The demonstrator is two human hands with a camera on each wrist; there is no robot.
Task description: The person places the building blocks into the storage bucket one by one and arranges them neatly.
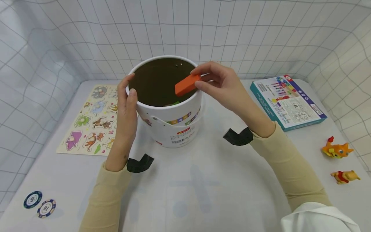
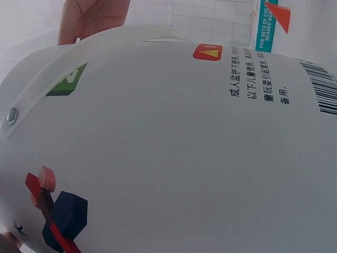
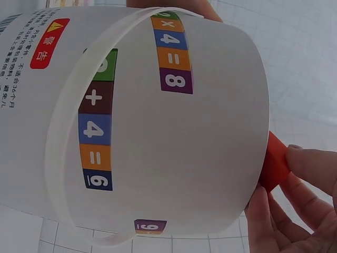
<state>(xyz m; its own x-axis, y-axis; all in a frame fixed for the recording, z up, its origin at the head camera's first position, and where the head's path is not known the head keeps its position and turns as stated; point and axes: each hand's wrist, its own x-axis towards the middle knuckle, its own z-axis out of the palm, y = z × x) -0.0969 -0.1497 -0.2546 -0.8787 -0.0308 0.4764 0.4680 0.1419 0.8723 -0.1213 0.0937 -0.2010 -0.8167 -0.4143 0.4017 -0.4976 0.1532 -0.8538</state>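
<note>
A white bucket (image 1: 171,122) with a carrying handle and printed number tiles stands upright on the table. My left hand (image 1: 126,119) grips its rim at the left, fingers over the edge. With thumb and fingers my right hand (image 1: 223,83) pinches an orange block (image 1: 185,85) at the bucket's right rim, the block reaching over the opening. Down inside the bucket a bit of green shows; the rest of the inside is dark. In the right wrist view the orange block (image 3: 275,161) sticks out past the rim between thumb and fingers.
An animal picture board (image 1: 90,125) lies to the left of the bucket. Two poker chips (image 1: 33,199) lie at the front left. On the right are a teal-edged box (image 1: 288,101), an orange toy figure (image 1: 337,150) and a bear figure (image 1: 345,177). Grid-patterned cloth rises behind the table.
</note>
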